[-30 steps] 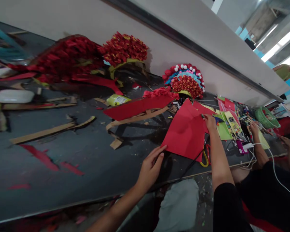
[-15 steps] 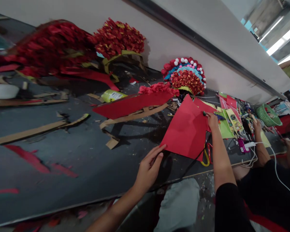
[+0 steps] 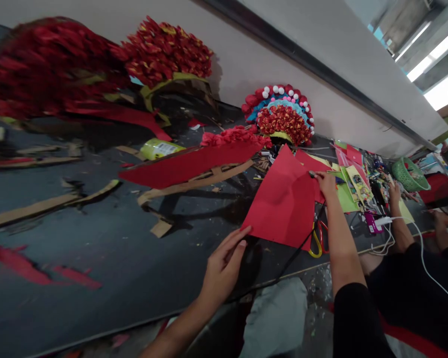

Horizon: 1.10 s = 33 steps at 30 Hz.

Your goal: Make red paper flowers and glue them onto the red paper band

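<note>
A red paper sheet (image 3: 280, 204) lies on the dark table in front of me, slightly creased. My left hand (image 3: 222, 266) touches its near left corner with outstretched fingers, the thumb apart. Over the sheet's right edge, my right hand (image 3: 325, 184) is closed with a small dark-tipped object (image 3: 312, 174) between the fingers; its kind is not clear. Below that wrist, scissors with a yellow handle (image 3: 315, 246) and a red handle (image 3: 324, 236) are partly hidden. A black cord (image 3: 296, 253) crosses the sheet's lower right corner.
Red ruffled headpieces (image 3: 168, 54) and a beaded fan-shaped one (image 3: 281, 112) stand along the wall. A long red piece (image 3: 190, 166), cardboard strips (image 3: 33, 209) and a green bottle (image 3: 160, 148) lie left. On the right are a green basket (image 3: 410, 174) and a co-worker's hand (image 3: 394, 194).
The view has shifted slightly, so the headpieces and scraps sit farther left. Both my hands keep nearly the same places at the red sheet.
</note>
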### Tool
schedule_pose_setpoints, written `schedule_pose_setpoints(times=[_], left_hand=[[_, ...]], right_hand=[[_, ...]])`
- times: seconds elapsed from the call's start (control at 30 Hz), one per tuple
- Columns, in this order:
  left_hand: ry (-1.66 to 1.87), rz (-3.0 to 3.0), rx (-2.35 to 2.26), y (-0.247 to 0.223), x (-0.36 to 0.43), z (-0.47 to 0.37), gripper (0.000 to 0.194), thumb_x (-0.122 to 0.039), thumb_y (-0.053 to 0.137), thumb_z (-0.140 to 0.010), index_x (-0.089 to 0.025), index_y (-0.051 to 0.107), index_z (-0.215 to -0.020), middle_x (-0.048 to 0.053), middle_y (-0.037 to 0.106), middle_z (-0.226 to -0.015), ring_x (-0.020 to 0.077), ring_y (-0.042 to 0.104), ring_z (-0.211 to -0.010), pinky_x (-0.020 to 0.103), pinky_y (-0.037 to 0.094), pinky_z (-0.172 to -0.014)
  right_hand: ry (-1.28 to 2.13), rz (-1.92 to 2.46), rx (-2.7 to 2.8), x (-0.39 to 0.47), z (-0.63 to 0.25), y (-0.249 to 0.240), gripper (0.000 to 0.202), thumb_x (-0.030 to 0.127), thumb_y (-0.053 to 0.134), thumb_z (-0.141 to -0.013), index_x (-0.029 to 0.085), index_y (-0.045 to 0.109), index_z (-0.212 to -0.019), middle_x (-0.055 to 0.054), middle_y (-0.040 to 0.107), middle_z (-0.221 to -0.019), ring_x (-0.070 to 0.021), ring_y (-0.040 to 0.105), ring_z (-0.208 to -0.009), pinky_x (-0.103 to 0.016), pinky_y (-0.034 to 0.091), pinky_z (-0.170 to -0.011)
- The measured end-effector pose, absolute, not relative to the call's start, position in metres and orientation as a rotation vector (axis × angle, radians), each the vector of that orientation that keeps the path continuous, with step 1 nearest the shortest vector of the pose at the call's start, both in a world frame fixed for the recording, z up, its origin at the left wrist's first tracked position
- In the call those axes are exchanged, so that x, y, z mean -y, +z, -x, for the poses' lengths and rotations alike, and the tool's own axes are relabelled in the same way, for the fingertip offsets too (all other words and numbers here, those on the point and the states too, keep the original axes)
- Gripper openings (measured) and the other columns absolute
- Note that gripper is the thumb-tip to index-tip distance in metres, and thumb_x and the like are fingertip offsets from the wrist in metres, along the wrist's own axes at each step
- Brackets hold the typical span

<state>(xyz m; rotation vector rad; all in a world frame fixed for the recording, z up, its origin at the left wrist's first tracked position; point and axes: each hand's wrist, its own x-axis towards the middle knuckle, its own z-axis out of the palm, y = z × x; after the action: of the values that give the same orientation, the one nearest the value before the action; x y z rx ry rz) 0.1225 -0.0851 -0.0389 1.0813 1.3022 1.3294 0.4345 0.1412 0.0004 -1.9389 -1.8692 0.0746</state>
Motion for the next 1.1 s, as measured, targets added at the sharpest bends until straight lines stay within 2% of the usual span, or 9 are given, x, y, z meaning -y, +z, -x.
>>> schedule_pose_setpoints(times=[0.2,0.5,0.73,0.93,1.1], left_hand=[[1.308,-1.041,-1.297,-0.039,0.086,-0.123,0.043,-0.050,0.053,-0.082,-0.019,0.068,-0.108,0.009,0.063,-0.118,0.0245,0.055,-0.113,0.040,0.044,-0.099],[1.322,-1.047,-1.305,-0.038,0.086,-0.124,0.043,-0.050,0.053,-0.082,-0.020,0.067,-0.108,0.009,0.063,-0.118,0.0237,0.054,-0.113,0.039,0.043,-0.099],[1.336,-1.007,-1.288,-0.041,0.090,-0.124,0.041,-0.048,0.053,-0.082,-0.019,0.067,-0.109,0.009,0.062,-0.118,0.0251,0.053,-0.114,0.042,0.042,-0.100],[1.341,-1.008,-1.298,-0.038,0.088,-0.124,0.044,-0.050,0.053,-0.082,-0.018,0.067,-0.107,0.010,0.062,-0.117,0.0244,0.056,-0.111,0.040,0.044,-0.099],[1.360,-1.015,-1.286,-0.040,0.088,-0.126,0.041,-0.048,0.052,-0.083,-0.018,0.067,-0.107,0.010,0.062,-0.116,0.0234,0.057,-0.109,0.037,0.047,-0.095]], right_hand=[[0.111,1.910,1.764,-0.141,-0.443,0.006,0.021,0.022,0.060,-0.077,0.017,0.072,-0.094,-0.008,0.074,-0.095,-0.0204,0.067,-0.091,-0.033,0.048,-0.086],[0.127,1.875,1.614,-0.142,-0.457,0.007,0.022,0.025,0.058,-0.078,0.014,0.072,-0.091,-0.009,0.074,-0.090,-0.0208,0.068,-0.082,-0.034,0.050,-0.080],[0.103,1.814,1.585,-0.127,-0.456,0.014,0.027,0.026,0.056,-0.079,0.011,0.070,-0.096,-0.011,0.073,-0.095,-0.0201,0.067,-0.086,-0.032,0.050,-0.081],[0.066,1.800,1.636,-0.109,-0.448,0.028,0.031,0.029,0.051,-0.083,0.013,0.069,-0.101,-0.011,0.072,-0.098,-0.0211,0.066,-0.088,-0.035,0.049,-0.083],[0.065,1.768,1.844,-0.081,-0.421,0.026,0.027,0.028,0.050,-0.085,0.019,0.070,-0.101,-0.008,0.072,-0.098,-0.0186,0.064,-0.088,-0.031,0.048,-0.082]])
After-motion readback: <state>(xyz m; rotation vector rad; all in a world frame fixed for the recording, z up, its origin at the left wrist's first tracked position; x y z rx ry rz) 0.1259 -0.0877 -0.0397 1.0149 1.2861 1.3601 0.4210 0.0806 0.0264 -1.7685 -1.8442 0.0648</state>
